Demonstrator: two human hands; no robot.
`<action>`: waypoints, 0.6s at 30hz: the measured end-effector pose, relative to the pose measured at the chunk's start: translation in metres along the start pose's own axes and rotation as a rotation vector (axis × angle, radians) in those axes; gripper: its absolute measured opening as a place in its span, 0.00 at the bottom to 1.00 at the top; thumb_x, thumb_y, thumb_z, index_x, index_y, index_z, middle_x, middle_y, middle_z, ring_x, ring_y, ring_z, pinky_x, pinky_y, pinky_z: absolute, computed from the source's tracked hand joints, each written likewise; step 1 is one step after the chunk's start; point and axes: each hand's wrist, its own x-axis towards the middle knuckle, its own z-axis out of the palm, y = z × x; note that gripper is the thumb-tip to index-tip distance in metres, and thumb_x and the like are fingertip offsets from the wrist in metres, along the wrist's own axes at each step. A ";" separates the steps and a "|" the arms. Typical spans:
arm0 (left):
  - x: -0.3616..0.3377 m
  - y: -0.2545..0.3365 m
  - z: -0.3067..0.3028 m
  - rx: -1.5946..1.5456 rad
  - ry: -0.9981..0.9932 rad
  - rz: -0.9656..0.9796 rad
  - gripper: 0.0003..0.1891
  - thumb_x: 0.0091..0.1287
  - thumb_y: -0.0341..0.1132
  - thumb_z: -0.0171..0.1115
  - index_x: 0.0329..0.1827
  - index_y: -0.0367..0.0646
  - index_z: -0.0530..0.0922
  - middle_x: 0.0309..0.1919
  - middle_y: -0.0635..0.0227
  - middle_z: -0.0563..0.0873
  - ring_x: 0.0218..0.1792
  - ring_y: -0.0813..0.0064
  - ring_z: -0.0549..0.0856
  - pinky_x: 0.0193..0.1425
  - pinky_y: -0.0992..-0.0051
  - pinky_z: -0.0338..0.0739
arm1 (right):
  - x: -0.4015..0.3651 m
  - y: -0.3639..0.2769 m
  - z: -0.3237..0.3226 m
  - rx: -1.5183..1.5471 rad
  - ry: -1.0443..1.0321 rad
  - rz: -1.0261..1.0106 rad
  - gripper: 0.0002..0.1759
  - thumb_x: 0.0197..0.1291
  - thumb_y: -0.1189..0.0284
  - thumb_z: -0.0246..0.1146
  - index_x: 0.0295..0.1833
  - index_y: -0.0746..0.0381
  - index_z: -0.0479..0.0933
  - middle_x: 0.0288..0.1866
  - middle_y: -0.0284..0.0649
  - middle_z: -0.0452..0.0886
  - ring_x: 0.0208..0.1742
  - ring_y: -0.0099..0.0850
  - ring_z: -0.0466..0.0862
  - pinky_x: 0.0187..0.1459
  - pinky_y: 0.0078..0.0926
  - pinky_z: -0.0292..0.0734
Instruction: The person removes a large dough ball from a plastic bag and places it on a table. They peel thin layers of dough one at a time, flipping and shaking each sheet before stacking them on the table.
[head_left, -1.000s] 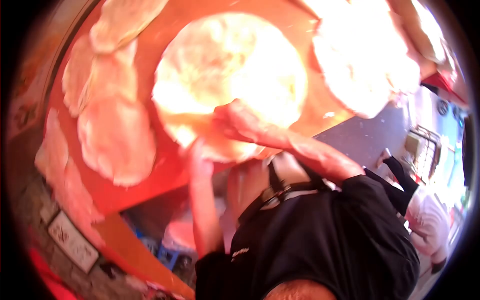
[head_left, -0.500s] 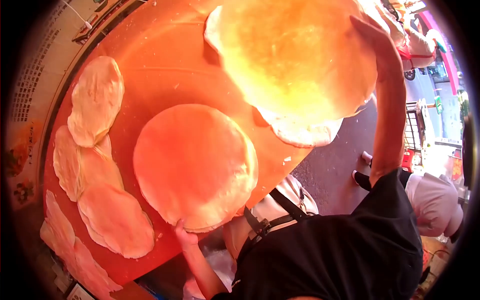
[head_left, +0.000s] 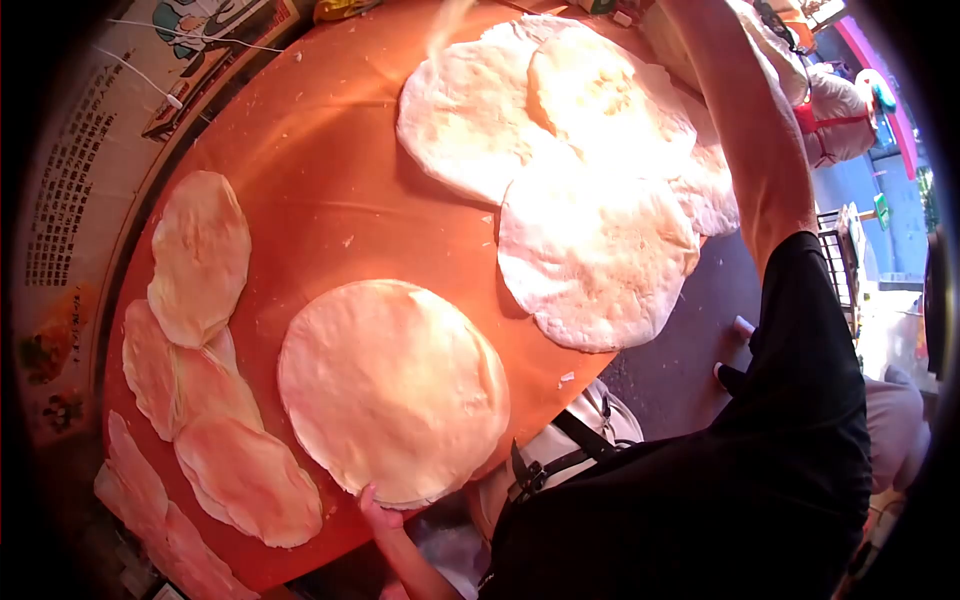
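My left hand is at the lower rim of a stack of thin round flatbreads, its fingers closed on the edge. The stack lies near the table's front edge, with layers showing at its rim. My right arm stretches up past the top of the view, so the right hand is out of sight. Left of that arm lie several pale, puffy round flatbreads, overlapping and partly overexposed, the nearest one reaching past the table edge. A blurred pale streak shows at the top; I cannot make out what it is.
Folded oval flatbreads lie in a curved row along the left of the orange table. A printed wall panel with a white cord borders the table. Another person's pale clothing and a wire rack are at the right.
The large round flatbread my right hand held up near the camera has left the view, uncovering the puffy ones. My right hand has gone out past the top. The left hand stays at the stack.
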 end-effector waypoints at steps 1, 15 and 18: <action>0.001 0.000 0.001 0.000 -0.002 -0.003 0.30 0.57 0.29 0.54 0.67 0.34 0.67 0.60 0.56 0.77 0.60 0.57 0.78 0.65 0.59 0.74 | 0.012 0.007 -0.008 0.009 0.005 -0.009 0.13 0.62 0.70 0.62 0.47 0.68 0.78 0.39 0.44 0.84 0.36 0.34 0.86 0.36 0.31 0.85; -0.030 0.039 0.097 0.232 -0.262 0.351 0.34 0.64 0.33 0.59 0.72 0.34 0.59 0.66 0.56 0.70 0.65 0.59 0.71 0.70 0.62 0.64 | -0.405 0.168 0.217 -0.450 -1.160 0.250 0.33 0.52 0.54 0.70 0.59 0.64 0.76 0.44 0.48 0.85 0.46 0.39 0.84 0.52 0.35 0.78; -0.023 0.038 0.089 0.262 -0.207 0.303 0.31 0.64 0.27 0.57 0.71 0.34 0.62 0.64 0.60 0.72 0.64 0.66 0.72 0.69 0.67 0.65 | -0.462 0.197 0.245 -0.395 -1.161 0.240 0.25 0.50 0.59 0.68 0.50 0.66 0.80 0.35 0.48 0.84 0.39 0.41 0.84 0.45 0.36 0.77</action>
